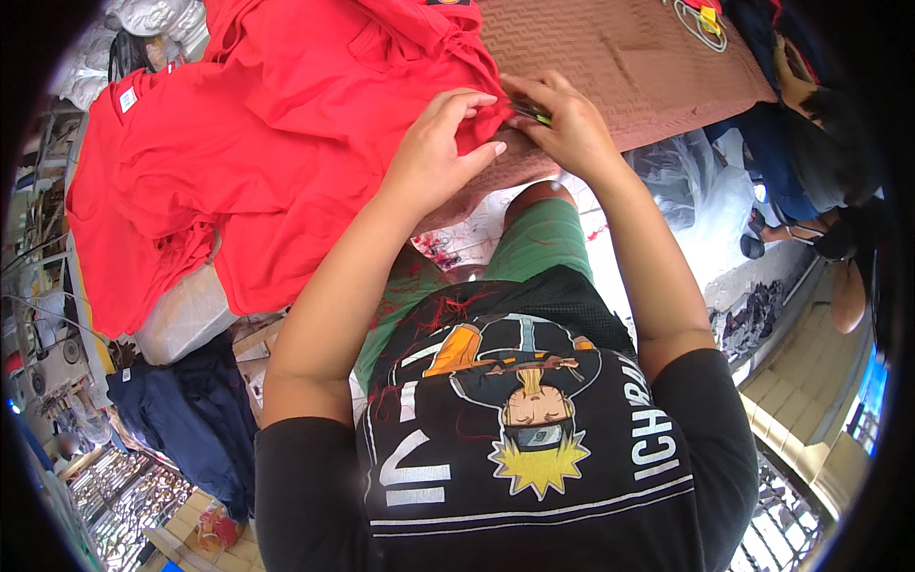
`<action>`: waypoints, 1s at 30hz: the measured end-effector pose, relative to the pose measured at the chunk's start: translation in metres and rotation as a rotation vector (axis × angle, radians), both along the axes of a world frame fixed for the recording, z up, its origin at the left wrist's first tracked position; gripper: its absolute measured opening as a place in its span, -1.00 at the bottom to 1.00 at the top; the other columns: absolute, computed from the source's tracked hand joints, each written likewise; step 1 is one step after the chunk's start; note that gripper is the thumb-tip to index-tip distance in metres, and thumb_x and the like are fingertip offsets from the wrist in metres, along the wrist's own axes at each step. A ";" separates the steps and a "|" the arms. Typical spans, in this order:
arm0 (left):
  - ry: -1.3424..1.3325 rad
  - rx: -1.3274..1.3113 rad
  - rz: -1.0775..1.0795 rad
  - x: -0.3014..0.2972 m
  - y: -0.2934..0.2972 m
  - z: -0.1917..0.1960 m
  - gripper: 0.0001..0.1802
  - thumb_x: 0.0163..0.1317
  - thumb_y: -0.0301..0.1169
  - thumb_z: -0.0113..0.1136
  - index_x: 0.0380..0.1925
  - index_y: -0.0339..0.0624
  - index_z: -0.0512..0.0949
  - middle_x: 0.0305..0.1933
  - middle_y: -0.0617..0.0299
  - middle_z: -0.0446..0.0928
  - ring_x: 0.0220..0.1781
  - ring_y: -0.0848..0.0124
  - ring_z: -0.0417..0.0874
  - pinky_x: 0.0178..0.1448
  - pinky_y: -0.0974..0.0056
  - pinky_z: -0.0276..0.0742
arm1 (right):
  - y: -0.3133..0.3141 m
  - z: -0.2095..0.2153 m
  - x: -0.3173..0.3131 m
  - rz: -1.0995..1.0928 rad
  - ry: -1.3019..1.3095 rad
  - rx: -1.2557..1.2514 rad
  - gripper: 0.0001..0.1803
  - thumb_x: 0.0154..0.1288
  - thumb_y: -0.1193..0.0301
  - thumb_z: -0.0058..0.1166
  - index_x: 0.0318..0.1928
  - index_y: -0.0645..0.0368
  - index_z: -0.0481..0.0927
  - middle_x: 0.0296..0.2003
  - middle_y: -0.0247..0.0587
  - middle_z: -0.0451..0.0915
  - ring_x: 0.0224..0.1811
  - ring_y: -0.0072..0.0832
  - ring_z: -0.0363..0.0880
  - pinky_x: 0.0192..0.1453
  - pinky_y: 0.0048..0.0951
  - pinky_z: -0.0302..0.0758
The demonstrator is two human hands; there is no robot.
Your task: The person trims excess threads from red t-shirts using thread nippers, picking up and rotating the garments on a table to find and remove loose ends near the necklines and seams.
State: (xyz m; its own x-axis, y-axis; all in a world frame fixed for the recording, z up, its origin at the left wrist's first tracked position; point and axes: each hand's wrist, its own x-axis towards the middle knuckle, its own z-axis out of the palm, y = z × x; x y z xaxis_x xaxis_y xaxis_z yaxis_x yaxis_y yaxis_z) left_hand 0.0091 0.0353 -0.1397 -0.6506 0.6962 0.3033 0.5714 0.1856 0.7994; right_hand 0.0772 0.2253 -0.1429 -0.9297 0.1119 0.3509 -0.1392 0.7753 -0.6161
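A large red garment (276,143) is spread in folds over the table's left part. Beside its right edge, my left hand (438,148) curls round a bunched bit of the red cloth, the thumb and forefinger showing on either side. My right hand (577,124) is closed on a small dark tool with a yellow-green part, which looks like thread snips (534,114). Its tip is close to the bunched cloth between my hands. My right fingertips are partly hidden.
A brown patterned cloth (629,67) covers the table; a pale cord with a yellow and red piece (707,24) lies at its far right. Clear plastic (696,181) hangs at right, near another person's foot (801,232). Dark blue clothing (186,419) lies lower left. Red threads cling to my shirt.
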 end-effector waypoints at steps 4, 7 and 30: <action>0.163 -0.033 0.023 -0.009 0.009 -0.022 -0.47 0.07 -0.43 0.33 0.09 -0.18 0.46 0.07 0.05 0.50 0.05 0.21 0.59 0.15 0.20 0.50 | 0.018 -0.023 -0.018 -0.001 -0.039 -0.096 -0.78 0.21 0.42 0.21 -0.12 0.18 0.65 -0.29 -0.26 0.62 -0.24 -0.39 0.59 -0.11 -0.42 0.48; 0.121 -0.025 -0.030 -0.014 0.006 -0.025 -0.47 0.08 -0.45 0.30 0.11 -0.18 0.44 0.07 0.02 0.50 0.05 0.21 0.60 0.15 0.19 0.50 | 0.025 -0.024 -0.016 -0.052 -0.146 -0.382 -0.84 0.25 0.33 0.23 -0.27 0.16 0.68 -0.48 -0.40 0.61 -0.46 -0.60 0.50 -0.36 -0.44 0.43; 0.354 -0.036 0.103 -0.004 0.015 -0.018 -0.54 0.15 -0.45 0.20 0.11 -0.09 0.48 0.14 -0.02 0.44 0.15 0.10 0.50 0.18 0.13 0.46 | 0.017 -0.002 -0.009 -0.154 -0.352 -0.317 -0.75 0.32 0.21 0.16 -0.20 0.12 0.67 -0.51 -0.54 0.52 -0.52 -0.74 0.33 -0.44 -0.62 0.29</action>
State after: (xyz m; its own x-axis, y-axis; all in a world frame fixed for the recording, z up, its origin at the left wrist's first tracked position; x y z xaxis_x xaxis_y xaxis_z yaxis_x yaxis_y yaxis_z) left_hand 0.0052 0.0503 -0.1574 -0.5765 0.6469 0.4991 0.7886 0.2805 0.5472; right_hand 0.0681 0.2427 -0.1449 -0.9498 0.3081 -0.0546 0.2210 0.5372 -0.8140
